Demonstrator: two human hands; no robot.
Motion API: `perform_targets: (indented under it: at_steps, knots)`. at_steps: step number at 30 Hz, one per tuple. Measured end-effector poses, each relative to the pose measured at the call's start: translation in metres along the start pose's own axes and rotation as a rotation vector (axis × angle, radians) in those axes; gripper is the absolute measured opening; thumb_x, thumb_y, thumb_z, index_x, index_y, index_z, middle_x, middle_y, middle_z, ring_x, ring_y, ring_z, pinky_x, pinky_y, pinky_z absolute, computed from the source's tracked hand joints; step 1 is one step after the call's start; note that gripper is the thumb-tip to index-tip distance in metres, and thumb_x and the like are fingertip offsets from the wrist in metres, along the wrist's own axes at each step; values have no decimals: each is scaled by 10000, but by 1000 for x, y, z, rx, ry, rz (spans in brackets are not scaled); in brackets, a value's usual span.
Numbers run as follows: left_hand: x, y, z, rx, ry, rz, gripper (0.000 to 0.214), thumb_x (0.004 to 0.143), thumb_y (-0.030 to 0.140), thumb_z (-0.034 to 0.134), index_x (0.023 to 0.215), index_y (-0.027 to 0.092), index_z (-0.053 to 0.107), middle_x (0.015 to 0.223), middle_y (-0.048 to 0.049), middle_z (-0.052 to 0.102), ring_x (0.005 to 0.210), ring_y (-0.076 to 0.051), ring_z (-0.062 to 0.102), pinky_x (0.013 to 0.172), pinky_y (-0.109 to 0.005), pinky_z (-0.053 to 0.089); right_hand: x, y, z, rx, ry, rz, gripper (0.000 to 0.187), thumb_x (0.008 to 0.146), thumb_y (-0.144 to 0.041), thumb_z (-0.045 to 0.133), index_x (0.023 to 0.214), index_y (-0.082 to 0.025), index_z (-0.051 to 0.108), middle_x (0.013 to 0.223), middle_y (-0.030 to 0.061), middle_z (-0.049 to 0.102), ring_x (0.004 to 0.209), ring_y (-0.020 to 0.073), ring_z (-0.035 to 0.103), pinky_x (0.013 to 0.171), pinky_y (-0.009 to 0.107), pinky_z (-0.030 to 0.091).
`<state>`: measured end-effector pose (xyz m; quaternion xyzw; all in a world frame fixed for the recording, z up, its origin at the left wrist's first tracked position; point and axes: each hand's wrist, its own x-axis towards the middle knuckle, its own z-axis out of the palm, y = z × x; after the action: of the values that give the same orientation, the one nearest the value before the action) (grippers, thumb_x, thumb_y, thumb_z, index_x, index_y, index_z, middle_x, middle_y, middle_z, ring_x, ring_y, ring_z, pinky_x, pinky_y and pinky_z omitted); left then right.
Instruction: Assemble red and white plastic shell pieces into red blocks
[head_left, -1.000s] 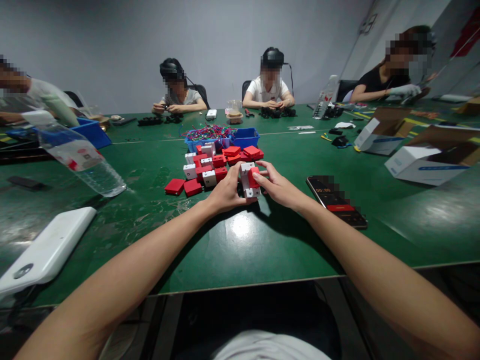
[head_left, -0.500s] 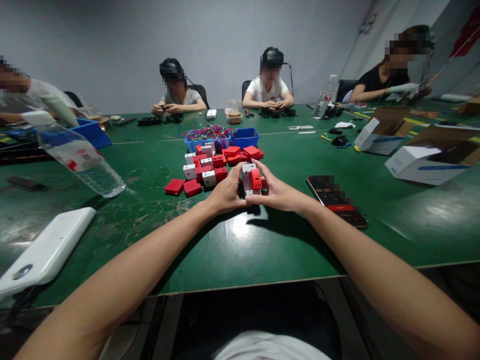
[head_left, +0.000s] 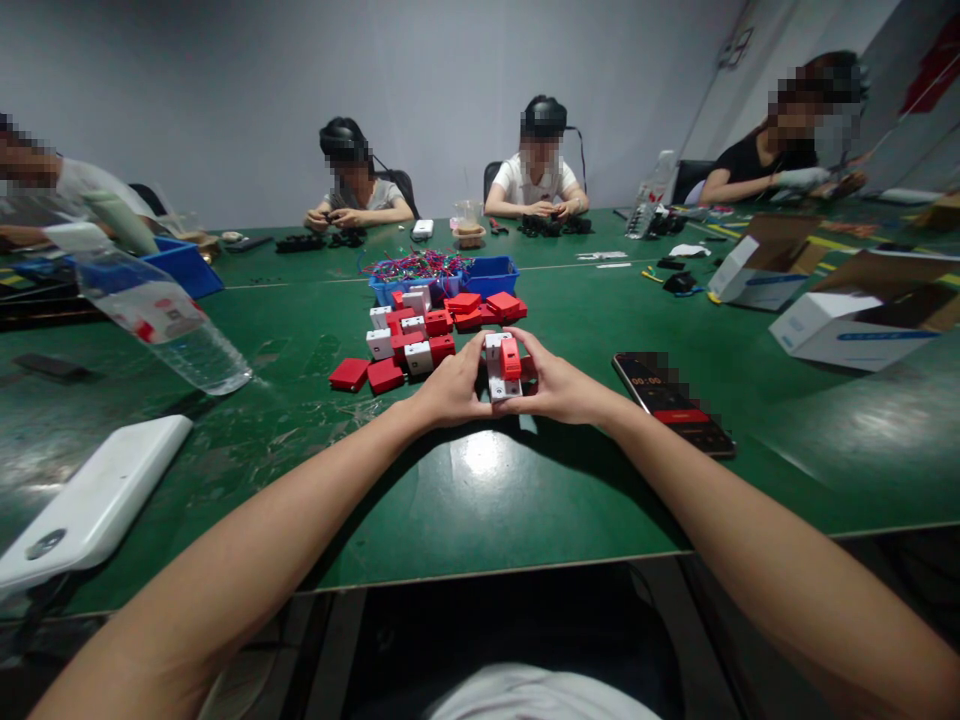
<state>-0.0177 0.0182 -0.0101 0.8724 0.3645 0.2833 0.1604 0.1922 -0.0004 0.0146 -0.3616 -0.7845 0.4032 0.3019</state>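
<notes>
Between both hands, just above the green table (head_left: 480,510), is a small white plastic case (head_left: 493,371) with a red part (head_left: 510,359) on its right side. My left hand (head_left: 455,385) grips it from the left, thumb low and fingers behind. From the right, my right hand (head_left: 556,385) closes on the same piece, its thumb near the lower end. Beyond my left hand lies a pile of similar pieces: red boxes (head_left: 385,376) and white boxes (head_left: 418,357), several of each. The fingertips behind the case are partly hidden.
Behind the pile stand blue bins (head_left: 491,273), one with tangled coloured wires (head_left: 416,265). A phone (head_left: 671,405) lies at right, near open cartons (head_left: 855,325). At left are a tilted water bottle (head_left: 161,315) and a white device (head_left: 105,490). Co-workers sit across the table.
The white case has tilted slightly in my hands and its lower end shows more. My right fingers have shifted a little; both hands stay in nearly the same place.
</notes>
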Motion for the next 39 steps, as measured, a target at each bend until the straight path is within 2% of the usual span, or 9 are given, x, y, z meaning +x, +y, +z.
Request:
perform_targets:
  at_steps: [11,17,21,24,26,29,32,35,39]
  knots:
    - [0,4,-2,34,-24,-1,884,697,579,744,1366,168,337,1268,-170,593,1087,-360,657,918,-497,531,1,-3,0,44,49,79,1055,579,-328,889,1474,-178,351,1171,106,660,970,249,669,885,414,552]
    - [1,7,-4,33,-37,-7,862,693,558,764,1354,182,360,1239,-143,611,1068,-339,662,910,-474,532,1,0,0,14,60,60,1002,643,-435,847,1479,-179,358,1382,162,527,1177,290,592,1032,460,472]
    - [2,14,-5,51,-65,-34,793,693,584,765,1283,171,432,1185,-142,631,1025,-334,664,879,-476,531,7,7,4,44,133,54,898,799,-689,623,1479,-164,364,1384,177,517,1231,297,551,1089,473,413]
    - [2,16,-5,90,-71,-31,821,669,590,780,1277,157,439,1221,-170,622,1082,-368,643,915,-508,510,18,19,7,259,324,120,774,916,-776,204,1404,-225,442,1266,132,606,1154,263,607,956,423,517]
    - [2,16,-4,115,-72,-37,849,663,606,776,1292,155,430,1237,-179,618,1101,-384,635,923,-522,501,26,31,7,280,453,213,737,917,-768,206,1270,-210,534,1141,127,647,1087,261,637,843,385,558]
    - [1,16,-4,130,-77,-60,842,669,627,758,1292,163,435,1218,-173,628,1066,-383,643,902,-525,503,36,47,5,135,508,167,474,921,-576,471,1169,-185,571,1014,90,664,950,223,654,804,366,559]
    - [1,16,-3,125,-76,-78,833,656,625,764,1281,174,450,1197,-163,636,1031,-378,647,893,-531,499,41,52,5,-175,495,61,312,880,-305,545,1159,-178,603,1032,89,660,944,212,635,882,384,527]
    - [1,17,-3,113,-72,-74,828,652,618,769,1273,170,454,1179,-161,637,1019,-373,648,882,-521,503,46,47,6,-455,445,17,384,856,-183,519,1228,-167,614,1131,132,625,1043,240,602,953,394,484]
    - [1,18,-4,103,-77,-74,815,675,619,755,1265,153,439,1147,-162,641,1016,-371,650,862,-505,511,55,40,7,-721,382,89,501,880,-211,529,1379,-173,555,1314,191,515,1165,307,532,990,440,450]
